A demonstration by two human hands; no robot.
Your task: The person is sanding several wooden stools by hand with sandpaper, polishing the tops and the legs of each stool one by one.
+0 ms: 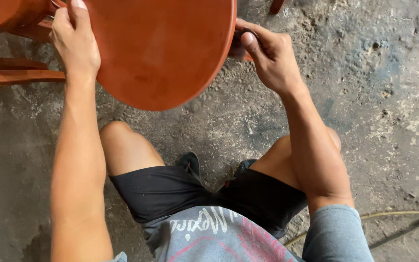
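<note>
A round reddish-brown wooden seat [166,48] fills the top middle of the head view. My left hand [73,41] grips its left rim, thumb on top. My right hand [267,56] is at the right rim, fingers pinched on a small dark piece, likely sandpaper [245,33], pressed against the edge. My knees show below the seat, and I sit in black shorts with a grey shirt.
More reddish wooden furniture parts [10,73] lie at the upper left. The rough concrete floor [379,97] is dusty and stained. A yellowish hose or cable [398,213] runs along the floor at the lower right. Dark sandals [190,162] show between my knees.
</note>
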